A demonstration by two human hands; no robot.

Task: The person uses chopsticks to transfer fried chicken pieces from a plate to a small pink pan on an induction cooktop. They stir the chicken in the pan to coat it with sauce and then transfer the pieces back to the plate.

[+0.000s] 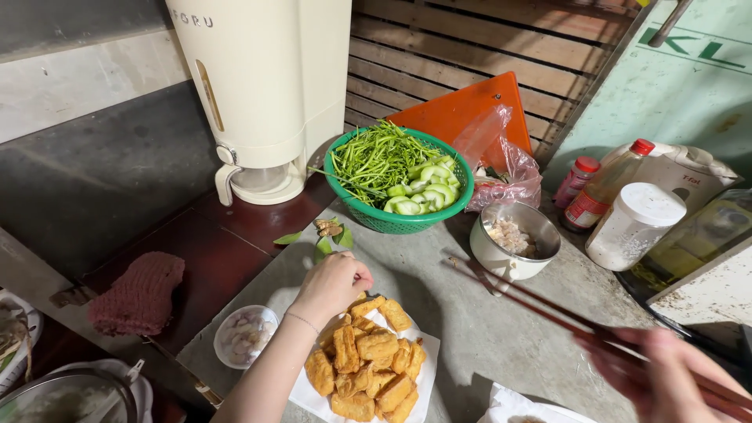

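Now | left hand (333, 283) curled, touching fried tofu (368, 364) | right hand (666, 380) pinching chopsticks (540, 305)

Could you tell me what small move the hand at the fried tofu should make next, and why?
Probably lift the left hand clear of the fried tofu. It rests at the far edge of the pile, its fingers curled on a piece, while the right hand holds chopsticks pointing toward the small metal bowl. Moving it away would leave the tofu open to the chopsticks.
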